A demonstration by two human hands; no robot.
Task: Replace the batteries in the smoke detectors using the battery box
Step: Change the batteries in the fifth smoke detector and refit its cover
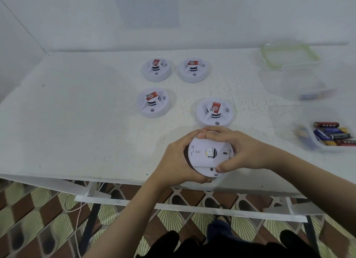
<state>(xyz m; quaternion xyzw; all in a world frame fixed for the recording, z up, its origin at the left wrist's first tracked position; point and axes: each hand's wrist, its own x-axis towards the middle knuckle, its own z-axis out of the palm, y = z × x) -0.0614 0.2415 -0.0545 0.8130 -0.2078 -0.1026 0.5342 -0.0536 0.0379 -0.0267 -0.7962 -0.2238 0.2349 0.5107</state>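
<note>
"Head view: where is the smoke detector (209,155) being worked on?"

"Between both hands, at the near edge of the white table (77,122). It is tipped up, so its flat back faces the camera."

"How do the hands hold it?"

"The left hand (173,161) cups its left and lower rim with curled fingers. The right hand (237,149) curls over the top rim, with the thumb pressed on the lower back. Both grip it."

"And the others?"

"Four detectors stand dome-up on the table. The nearest detector (214,112) is just beyond the right fingers, the left detector (154,102) is beside it, and two far detectors (156,69) (194,69) are behind."

"The batteries?"

"The clear battery box (312,140) sits well off to the right of the hands, with batteries (331,135) lying inside."
</note>
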